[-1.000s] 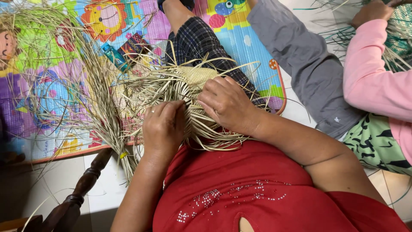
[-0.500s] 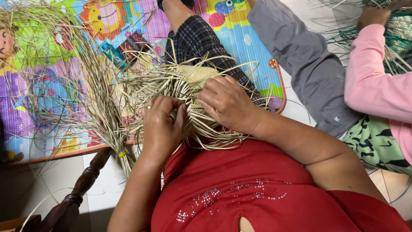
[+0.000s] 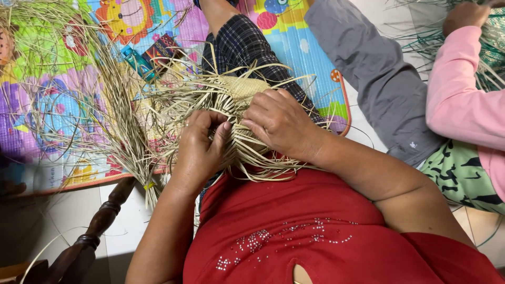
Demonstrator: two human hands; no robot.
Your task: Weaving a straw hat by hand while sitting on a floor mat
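Woven piece: a half-made weave of pale dried straw strips lay in the person's lap, over the checked cloth on the knee, with loose ends fanning out on every side.
Left hand: the left hand gripped the near left edge of the weave, fingers curled together and pinched on a few strands, thumb tip pressed against them.
Right hand: the right hand lay palm down on the right part of the weave, fingers close together and bent over the strands, holding them flat.
Hands together: the two hands sat just beside each other, fingertips almost meeting over the same strips.
Loose straw: a long bundle of dried strips spread to the left, over the mat.
Mat: a bright cartoon play mat covered the far left floor.
On the mat: a teal bottle and a small dark packet lay just beside each other, far of the weave.
Near left: a dark turned wooden chair part stood over pale tiles.
Right side: another person in a pink sleeve and grey trousers sat nearby, a hand in green strips at the far right.
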